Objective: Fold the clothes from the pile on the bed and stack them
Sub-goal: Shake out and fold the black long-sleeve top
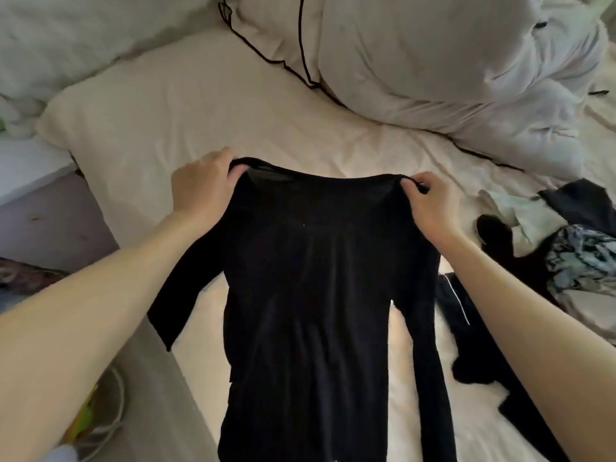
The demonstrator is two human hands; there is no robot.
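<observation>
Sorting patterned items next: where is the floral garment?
In the head view, the floral garment lies at the right edge of the bed, beyond the right hand.

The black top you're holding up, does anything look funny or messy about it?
Nothing torn or stained shows. The black top hangs from both hands at its shoulders, and one sleeve dangles much lower than the other, so it looks lopsided.

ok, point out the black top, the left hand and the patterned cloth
black top (316, 278), head view, middle of its body panel
left hand (203, 185), head view, back of the hand gripping the top's shoulder
patterned cloth (580, 258), head view, its black-and-white print at the right edge
</observation>
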